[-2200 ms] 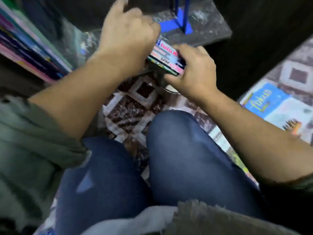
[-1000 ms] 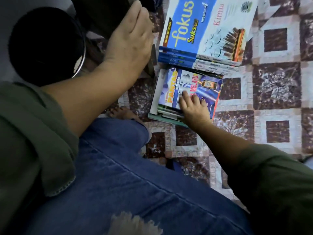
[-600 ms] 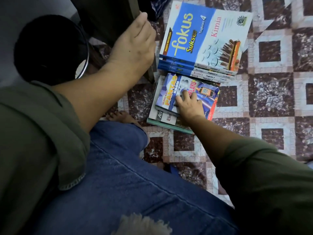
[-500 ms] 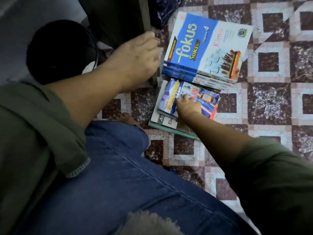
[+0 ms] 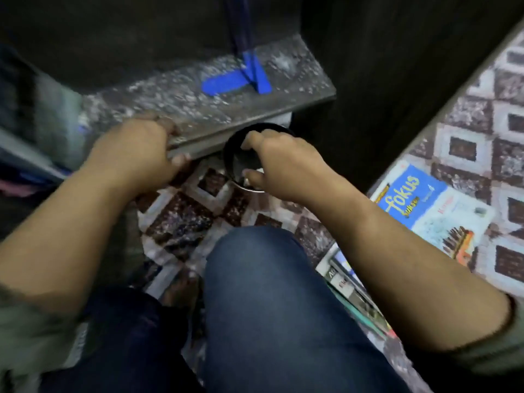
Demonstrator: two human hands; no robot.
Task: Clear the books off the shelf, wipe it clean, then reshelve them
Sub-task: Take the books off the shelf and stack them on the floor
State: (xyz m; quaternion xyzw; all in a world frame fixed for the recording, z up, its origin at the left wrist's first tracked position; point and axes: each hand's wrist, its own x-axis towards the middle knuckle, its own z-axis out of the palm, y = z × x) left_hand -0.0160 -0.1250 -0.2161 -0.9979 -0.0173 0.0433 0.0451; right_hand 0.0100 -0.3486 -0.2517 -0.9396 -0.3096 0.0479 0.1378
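The shelf (image 5: 175, 100) stands bare right in front of the person, its dark board speckled all over with pale dust and marked with a cross of blue tape (image 5: 226, 85) towards the right end. The left hand (image 5: 136, 154) has hold of the board's front edge, fingers curled over the top and the thumb tucked underneath. Just below that edge, touching the floor, sits a black round container (image 5: 234, 154), and the right hand (image 5: 280, 165) hovers over its mouth with forefinger and thumb curved and apart; from here I cannot tell whether it has anything in its grasp. The books are down on the patterned floor (image 5: 181, 217) to the person's right: a blue and white book (image 5: 419, 202) with "fokus" on its cover lies face up on top of one pile, and a second pile (image 5: 344, 282) lies nearer, half hidden under the right forearm. A knee in blue jeans (image 5: 269, 293) pokes up between the two arms, with a bare foot (image 5: 181, 287) beside it on the floor. At the far left there are blurred coloured bands, too smeared to make out.
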